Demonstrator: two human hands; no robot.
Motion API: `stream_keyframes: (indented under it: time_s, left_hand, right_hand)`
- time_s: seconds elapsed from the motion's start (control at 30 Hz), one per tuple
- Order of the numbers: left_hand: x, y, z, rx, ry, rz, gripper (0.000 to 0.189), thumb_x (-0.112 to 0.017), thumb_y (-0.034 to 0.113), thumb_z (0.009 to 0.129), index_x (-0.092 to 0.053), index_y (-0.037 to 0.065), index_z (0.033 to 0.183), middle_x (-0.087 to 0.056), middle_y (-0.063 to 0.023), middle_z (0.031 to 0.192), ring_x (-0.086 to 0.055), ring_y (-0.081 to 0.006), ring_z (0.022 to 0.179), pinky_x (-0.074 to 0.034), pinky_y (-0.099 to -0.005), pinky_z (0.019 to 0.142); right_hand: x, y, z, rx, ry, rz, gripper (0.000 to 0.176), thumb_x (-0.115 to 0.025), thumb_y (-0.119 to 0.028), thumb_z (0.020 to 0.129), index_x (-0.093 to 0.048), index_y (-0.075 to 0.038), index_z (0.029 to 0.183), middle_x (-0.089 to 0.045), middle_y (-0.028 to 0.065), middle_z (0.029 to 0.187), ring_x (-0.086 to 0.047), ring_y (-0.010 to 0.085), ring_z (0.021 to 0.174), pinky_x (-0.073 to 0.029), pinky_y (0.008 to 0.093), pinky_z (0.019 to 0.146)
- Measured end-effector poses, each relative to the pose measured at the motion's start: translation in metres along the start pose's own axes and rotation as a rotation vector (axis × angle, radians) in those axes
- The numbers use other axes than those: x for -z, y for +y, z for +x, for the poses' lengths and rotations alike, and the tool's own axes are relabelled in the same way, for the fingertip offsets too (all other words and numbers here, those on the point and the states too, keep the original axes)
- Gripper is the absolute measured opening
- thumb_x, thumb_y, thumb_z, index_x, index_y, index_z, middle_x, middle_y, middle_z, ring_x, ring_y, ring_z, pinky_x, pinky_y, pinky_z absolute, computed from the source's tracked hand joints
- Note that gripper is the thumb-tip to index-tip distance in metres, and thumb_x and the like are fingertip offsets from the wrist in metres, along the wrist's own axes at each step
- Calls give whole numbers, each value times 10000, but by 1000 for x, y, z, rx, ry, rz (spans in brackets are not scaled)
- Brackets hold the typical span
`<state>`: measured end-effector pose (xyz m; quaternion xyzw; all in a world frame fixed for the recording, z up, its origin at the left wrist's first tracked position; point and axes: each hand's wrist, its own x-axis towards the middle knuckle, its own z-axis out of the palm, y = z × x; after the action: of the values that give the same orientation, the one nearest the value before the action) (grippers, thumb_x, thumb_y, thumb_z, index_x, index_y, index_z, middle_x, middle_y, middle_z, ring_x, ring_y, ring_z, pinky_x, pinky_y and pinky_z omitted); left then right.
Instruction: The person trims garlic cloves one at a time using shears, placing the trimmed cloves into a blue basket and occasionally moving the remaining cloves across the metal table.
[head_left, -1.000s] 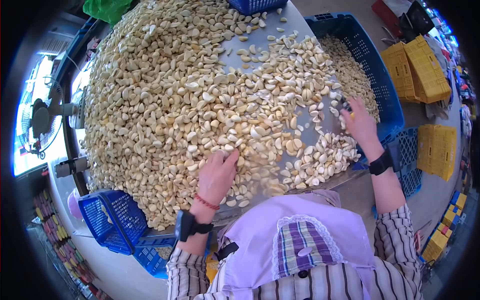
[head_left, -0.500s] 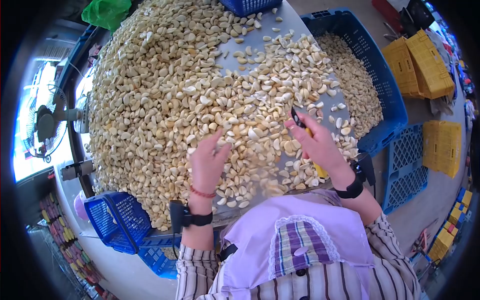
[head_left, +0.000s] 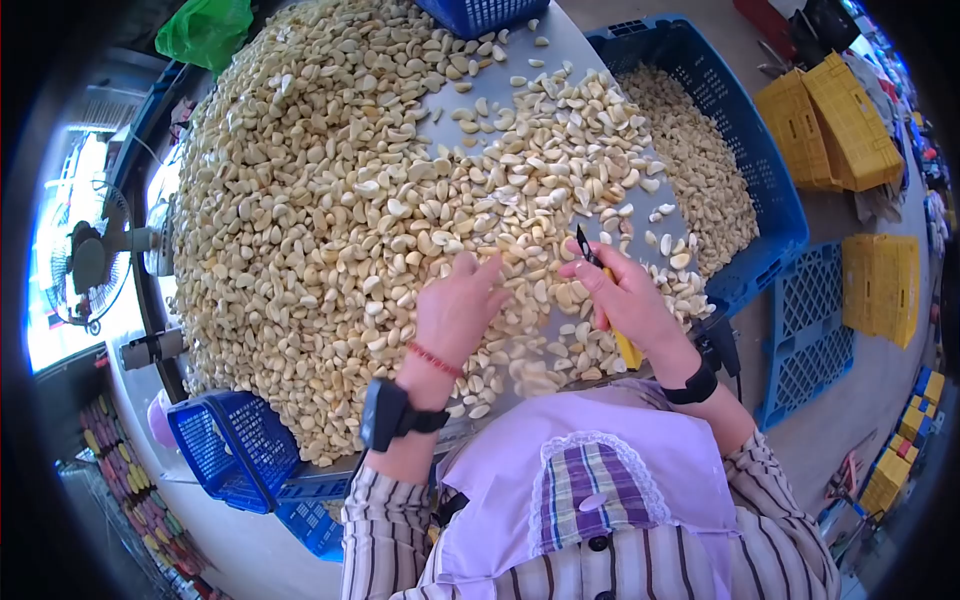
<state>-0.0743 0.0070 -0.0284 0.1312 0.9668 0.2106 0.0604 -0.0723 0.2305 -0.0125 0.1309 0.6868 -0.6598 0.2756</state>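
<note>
A big heap of peeled garlic cloves covers a metal table. My left hand rests palm down on the cloves near the table's front edge, fingers together, and I cannot see whether a clove is under it. My right hand is just to its right, closed around a small knife with a yellow handle and a dark blade pointing up. Both wrists wear black bands.
A blue crate half full of cloves stands right of the table. Another blue basket sits at the lower left, one more at the table's far end. Yellow crates lie on the floor at right. A fan stands left.
My right hand came back from the blue crate's side to the table's front with the knife. My left hand shifted slightly right, toward it.
</note>
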Motion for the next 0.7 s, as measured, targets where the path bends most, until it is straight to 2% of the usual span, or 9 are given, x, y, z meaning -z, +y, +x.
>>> stream_keyframes:
  time_s: [0.1,0.17,0.23,0.27,0.33,0.43,0.5,0.57,0.7]
  left_hand:
    - [-24,-26,13,70,26,-348,265,-661,251,832,-614,111,1052,-527,-71,619,-576,-253,554,-465,-355,504]
    - [-36,-65,7,107,-6,-702,190,-583,240,895,-605,103,1025,-546,-36,555,-533,-202,493,-453,-313,470]
    - [-20,-91,-6,295,-119,-2080,186,-517,244,929,-610,92,980,-627,-52,718,-477,-123,467,-389,-242,404]
    - [-13,-90,-11,299,-119,-2077,186,-517,244,929,-610,92,980,-627,-52,718,-477,-123,467,-389,-242,404]
    - [20,-70,-12,22,254,-2022,227,-478,254,945,-604,69,981,-622,-78,822,-438,-75,470,-304,-175,368]
    - [29,-86,-5,148,448,-2001,213,-490,211,943,-604,47,1019,-615,-97,908,-435,-76,471,-302,-182,369]
    - [32,-83,6,320,431,-1689,168,-527,158,921,-622,51,1008,-617,-86,875,-479,-111,501,-367,-241,389]
    - [21,-69,26,-114,235,-494,141,-587,141,886,-644,41,967,-605,-68,910,-538,-139,584,-441,-271,459]
    - [2,-61,30,-153,24,173,143,-664,118,815,-662,32,930,-612,-51,850,-559,-138,606,-473,-282,541]
  right_hand:
    - [4,-9,-4,18,-2,72,467,-585,-350,907,-519,-46,1255,-580,-17,792,-467,28,457,-379,179,426]
    - [10,-15,-8,33,0,7,438,-512,-279,955,-466,8,1282,-636,73,1055,-443,26,468,-384,167,448]
    - [20,-7,-6,42,7,83,434,-509,-280,955,-468,6,1278,-638,74,1041,-443,26,467,-387,168,446]
    - [23,-3,-5,50,9,152,429,-506,-281,956,-470,4,1274,-639,75,1026,-444,27,467,-390,170,445]
    - [24,-1,-3,33,17,157,424,-501,-280,957,-472,3,1271,-640,76,1016,-444,28,467,-394,171,444]
    - [17,5,1,18,13,171,420,-510,-288,953,-485,-12,1268,-647,74,993,-447,33,459,-391,177,435]
    - [10,2,3,29,6,180,422,-525,-297,946,-497,-25,1268,-655,72,979,-448,37,449,-385,182,427]
    - [4,-3,3,15,-29,147,428,-533,-304,939,-500,-31,1268,-654,68,973,-450,39,459,-386,180,428]
    - [2,-12,4,46,-66,131,430,-541,-311,932,-507,-40,1265,-652,61,969,-453,30,467,-391,177,433]
